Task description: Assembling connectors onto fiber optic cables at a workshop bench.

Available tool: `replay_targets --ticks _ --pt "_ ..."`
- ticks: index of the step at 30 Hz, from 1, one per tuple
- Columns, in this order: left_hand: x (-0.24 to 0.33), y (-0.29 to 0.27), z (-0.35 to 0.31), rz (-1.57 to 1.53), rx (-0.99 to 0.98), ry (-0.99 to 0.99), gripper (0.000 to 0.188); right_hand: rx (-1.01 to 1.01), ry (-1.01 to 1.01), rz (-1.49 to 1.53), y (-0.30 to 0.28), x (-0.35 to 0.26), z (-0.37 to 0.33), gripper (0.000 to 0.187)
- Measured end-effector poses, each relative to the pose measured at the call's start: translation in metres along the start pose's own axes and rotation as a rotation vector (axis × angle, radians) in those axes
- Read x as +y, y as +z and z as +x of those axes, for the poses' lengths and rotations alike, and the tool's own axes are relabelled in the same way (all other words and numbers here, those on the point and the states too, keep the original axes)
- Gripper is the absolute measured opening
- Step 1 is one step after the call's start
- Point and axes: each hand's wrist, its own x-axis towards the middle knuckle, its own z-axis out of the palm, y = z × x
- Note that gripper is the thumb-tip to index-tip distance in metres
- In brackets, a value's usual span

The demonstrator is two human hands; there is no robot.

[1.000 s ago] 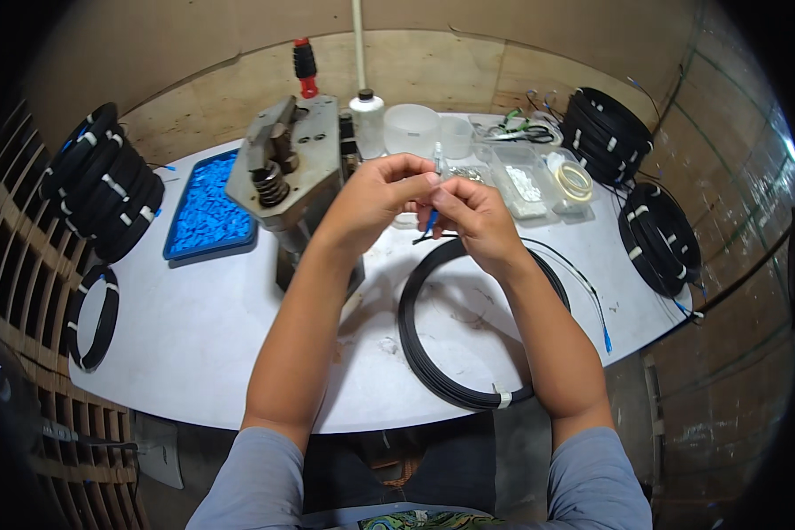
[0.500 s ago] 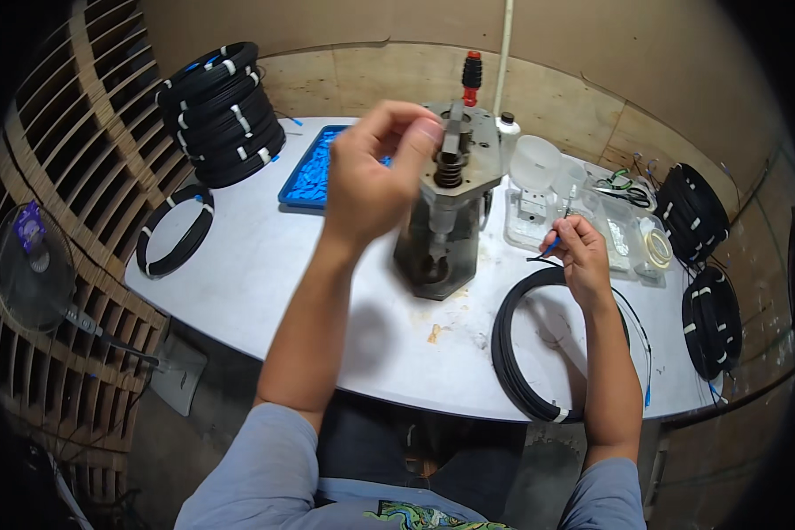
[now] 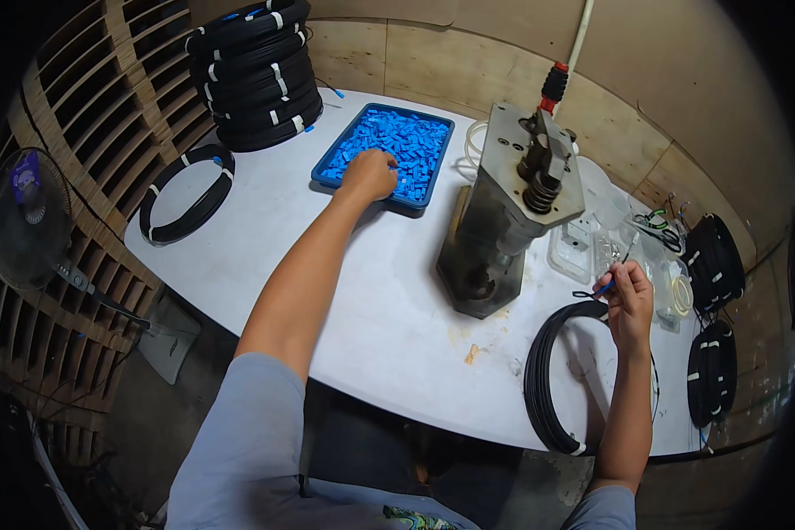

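My left hand (image 3: 371, 175) reaches over the near side of a blue tray (image 3: 320, 179). Its fingers curl down among small blue plastic connector pieces (image 3: 406, 137); the fingertips are hidden, so I cannot see what lies between them. My right hand (image 3: 630, 300) is closed in a pinch around the end of a thin black cable with a blue part (image 3: 606, 285) at it. Below that hand a black cable coil (image 3: 546, 389), tied with white tape, lies on the white table (image 3: 397, 353). A metal bench press (image 3: 495, 238) with a spring on top stands between my hands.
Stacked black cable coils (image 3: 256, 84) rise at the back left, with a single coil (image 3: 155, 212) in front. Clear containers (image 3: 574, 252), scissors (image 3: 662, 234) and more coils (image 3: 714, 265) crowd the right. A fan (image 3: 28, 230) stands left of the table.
My left hand has moved from the top of the press leftward and down into the blue pieces. The view has swung left. My right hand still pinches the cable end.
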Motion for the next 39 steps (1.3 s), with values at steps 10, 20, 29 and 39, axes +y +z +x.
replay_targets --ticks 10,20,29,39 --pt "0.001 0.013 0.004 0.068 -0.026 -0.086 0.021 0.025 0.011 -0.021 -0.002 0.005 -0.001 0.015" --pt "-0.004 0.020 0.000 0.140 0.107 -0.002 0.018 0.023 0.048 -0.081 -0.004 0.014 0.001 0.017" --pt "-0.009 0.010 0.005 0.034 -0.033 -0.067 0.024 0.035 0.052 -0.089 -0.005 0.012 0.000 0.017" --pt "-0.013 0.004 0.019 0.091 -0.079 -0.164 0.023 0.029 0.041 -0.078 -0.005 0.012 0.002 0.016"
